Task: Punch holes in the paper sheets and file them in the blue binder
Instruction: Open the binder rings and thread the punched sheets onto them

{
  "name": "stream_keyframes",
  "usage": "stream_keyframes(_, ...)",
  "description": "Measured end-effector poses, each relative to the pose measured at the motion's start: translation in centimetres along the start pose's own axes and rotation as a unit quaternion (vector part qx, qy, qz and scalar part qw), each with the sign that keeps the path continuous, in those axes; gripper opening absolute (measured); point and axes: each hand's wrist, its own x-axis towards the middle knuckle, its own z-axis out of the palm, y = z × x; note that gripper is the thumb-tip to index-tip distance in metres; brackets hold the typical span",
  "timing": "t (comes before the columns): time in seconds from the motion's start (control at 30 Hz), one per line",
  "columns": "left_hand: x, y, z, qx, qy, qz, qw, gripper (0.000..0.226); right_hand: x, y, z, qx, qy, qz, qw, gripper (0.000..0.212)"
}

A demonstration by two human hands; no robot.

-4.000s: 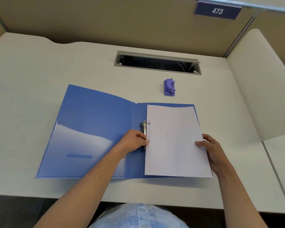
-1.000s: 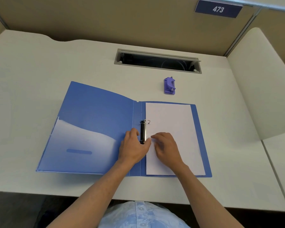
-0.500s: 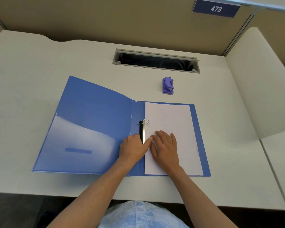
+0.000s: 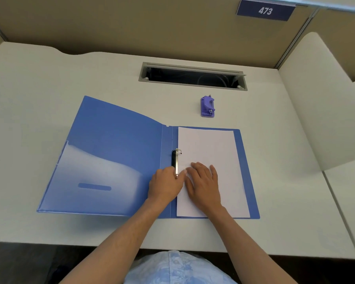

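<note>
We are looking down at a pale desk (image 4: pixel 39 83) where the blue binder (image 4: pixel 115 140) is lying open across the middle of the frame, its left cover with a translucent inner pocket (image 4: pixel 94 177) spreading toward the lower left. At the spine, just right of centre, the metal ring clip (image 4: pixel 176 160) is standing up, its upper ring showing above our hands. Our left hand (image 4: pixel 165 186) is resting at the lower end of that clip, fingers curled in against it; whether the grip is actually pinching the metal we cannot tell, since the fingertips are hidden. Right beside it, nearly touching, our right hand (image 4: pixel 203 184) is lying flat on the paper sheets (image 4: pixel 211 152), fingers straight and slightly spread, pressing the sheets down near the clip, so that grip is wide and holding nothing. The sheets are sitting on the binder's right cover, left edge against the rings. Above them, in the upper centre-right, the purple hole punch (image 4: pixel 207 107) is standing alone on the desk, below a cable slot (image 4: pixel 193 75). A numbered plate (image 4: pixel 265 10) is hanging at upper right.
</note>
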Motion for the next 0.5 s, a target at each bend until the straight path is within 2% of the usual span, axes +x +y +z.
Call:
stream_keyframes(0.17, 1.5, -0.5, -1.1, -0.013, 0.05, -0.049, 0.998, 0.04, 0.0, 0.1, 0.1, 0.0, -0.007, 0.005, 1.0, 0.023)
stream_keyframes(0.33, 3.6, 0.0, -1.5, 0.043, -0.009, -0.064, 0.997, 0.031, -0.1, 0.1, 0.1, 0.001, -0.005, 0.006, 1.0, 0.023)
stream_keyframes(0.5, 4.4, 0.8, -1.3, 0.035, -0.053, -0.09, 0.994, 0.027, -0.1, 0.2, 0.2, 0.002, 0.002, 0.003, 1.0, 0.023)
